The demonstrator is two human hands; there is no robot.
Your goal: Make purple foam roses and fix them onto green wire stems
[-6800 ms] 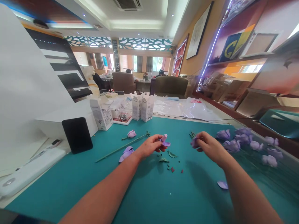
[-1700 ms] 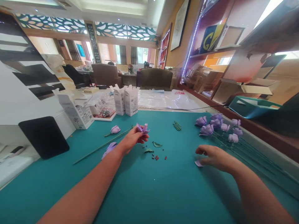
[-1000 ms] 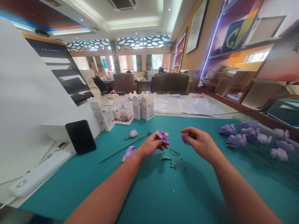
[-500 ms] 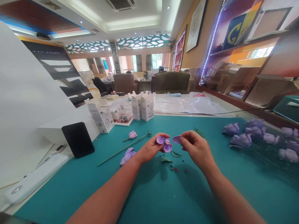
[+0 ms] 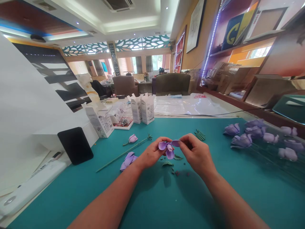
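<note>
My left hand [image 5: 153, 152] is closed on a small purple flower [image 5: 169, 148] with spread petals around a pale centre. From the right, my right hand [image 5: 194, 152] pinches a loose-looking purple petal [image 5: 176, 143], whose inner end meets the flower; whether it is attached I cannot tell. Below the hands, green leaves [image 5: 167, 163] and tiny green and dark red bits lie on the teal mat [image 5: 152, 203]. Left of my left hand are a green stem [image 5: 119, 155], a pale purple bud [image 5: 132, 138] and a pile of purple petals [image 5: 128, 160], partly behind my forearm.
Several purple roses [image 5: 241, 140] lie at the right. Short green pieces [image 5: 199, 135] are beyond my right hand. White boxes [image 5: 147, 109], a tray of small parts [image 5: 124, 124] and a black tablet-like object [image 5: 75, 145] stand or lie at the back left.
My right hand has moved left, bringing its petal from beside the flower up against it. The view has shifted slightly. My left hand still holds the flower.
</note>
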